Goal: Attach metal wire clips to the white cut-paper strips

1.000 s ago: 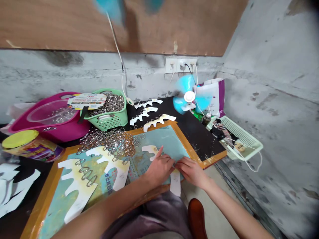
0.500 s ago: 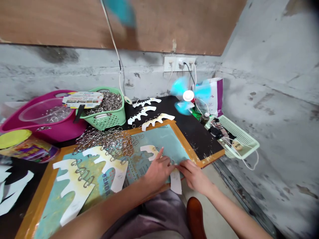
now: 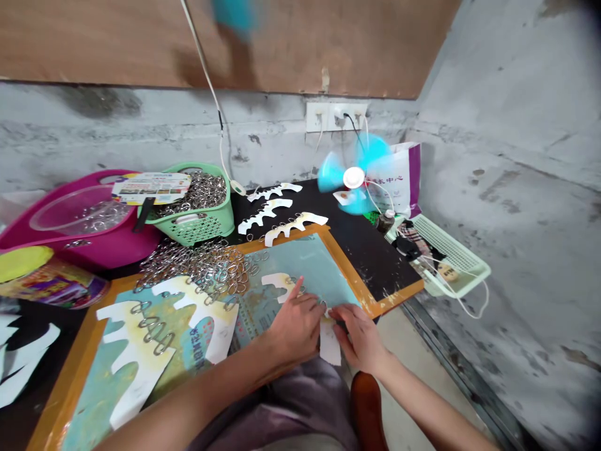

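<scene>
At the front edge of the blue board lies a white scalloped card strip [image 3: 330, 346] with metal rings along its edge. My left hand [image 3: 298, 322] holds the strip down, index finger stretched out and the other fingers curled. On the strip's right side, my right hand [image 3: 360, 337] has its bent fingers and thumb on the card beside a ring [image 3: 323, 304]. The fingertips partly hide the card and what they touch. Two similar strips with rings, a near one [image 3: 136, 363] and a middle one [image 3: 218, 319], lie left of my hands.
Loose metal rings [image 3: 201, 266] are heaped on the taped board [image 3: 310, 250]. A green basket of rings [image 3: 201, 222] and a pink tub [image 3: 107, 241] stand behind. Three ringed strips lie at the back. A spinning fan [image 3: 354, 178] and a pale green tray [image 3: 462, 250] are at right.
My right thumb has moved lower and away from the fingertips, and the right hand is more bent over the strip. The left hand stays at the strip. The view has shifted slightly.
</scene>
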### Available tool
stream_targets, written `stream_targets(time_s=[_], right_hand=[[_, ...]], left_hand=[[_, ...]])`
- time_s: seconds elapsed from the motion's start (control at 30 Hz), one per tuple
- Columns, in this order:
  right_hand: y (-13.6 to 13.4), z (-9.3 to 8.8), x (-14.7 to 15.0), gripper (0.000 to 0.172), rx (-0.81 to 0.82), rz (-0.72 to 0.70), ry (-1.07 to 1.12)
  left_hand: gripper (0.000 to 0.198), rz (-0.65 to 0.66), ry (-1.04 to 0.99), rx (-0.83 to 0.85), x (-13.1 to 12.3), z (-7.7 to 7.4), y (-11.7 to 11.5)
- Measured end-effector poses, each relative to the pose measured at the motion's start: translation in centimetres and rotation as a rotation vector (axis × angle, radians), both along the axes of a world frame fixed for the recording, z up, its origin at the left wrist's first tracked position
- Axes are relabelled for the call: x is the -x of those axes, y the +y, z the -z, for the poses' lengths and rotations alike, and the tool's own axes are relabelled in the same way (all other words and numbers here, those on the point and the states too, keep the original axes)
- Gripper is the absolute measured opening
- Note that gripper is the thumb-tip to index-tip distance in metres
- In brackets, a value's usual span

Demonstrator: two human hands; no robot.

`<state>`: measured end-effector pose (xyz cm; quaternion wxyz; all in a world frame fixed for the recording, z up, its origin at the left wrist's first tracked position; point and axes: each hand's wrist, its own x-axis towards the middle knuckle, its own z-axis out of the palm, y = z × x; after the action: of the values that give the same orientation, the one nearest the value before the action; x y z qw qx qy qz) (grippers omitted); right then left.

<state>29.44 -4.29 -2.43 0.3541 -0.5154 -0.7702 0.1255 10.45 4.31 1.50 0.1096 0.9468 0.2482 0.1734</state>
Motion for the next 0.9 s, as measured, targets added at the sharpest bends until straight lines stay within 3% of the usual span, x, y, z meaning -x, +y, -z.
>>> stream_targets(time_s=[0.13, 0.27, 0.33, 0.43, 0.67, 0.77, 0.9], right_hand=[[0.6, -0.8, 0.3, 0.025, 0.055, 0.068, 0.001], [0.9, -1.1, 1.2, 0.011, 0.069, 0.164, -0.022], [0.9, -1.0, 1.7, 0.008, 0.047, 0.203, -0.062], [0.7, -0.6, 2.1, 0.017, 0.007, 0.217, -0.120], [0.8, 0.0, 1.3, 0.020, -0.108, 0.103, -0.350], [1.0, -0.4, 0.8, 0.022, -0.120, 0.047, -0.406], [0.7, -1.5, 0.4, 0.019, -0.069, -0.045, -0.369]], left_hand=[[0.026, -0.033, -0.061, 0.204, 0.4, -0.5, 0.9], [0.009, 0.012, -0.032, 0.204, 0.2, 0.0, 1.9], [0.009, 0.025, -0.016, 0.154, 0.1, 0.4, 2.1], [0.019, 0.077, -0.016, 0.008, 0.2, 1.0, 2.2], [0.024, 0.350, 0.061, -0.341, 1.1, 0.4, 2.8], [0.024, 0.434, 0.185, -0.402, 1.5, -0.2, 2.7], [0.025, 0.435, 0.226, -0.390, 2.2, -0.2, 2.0]])
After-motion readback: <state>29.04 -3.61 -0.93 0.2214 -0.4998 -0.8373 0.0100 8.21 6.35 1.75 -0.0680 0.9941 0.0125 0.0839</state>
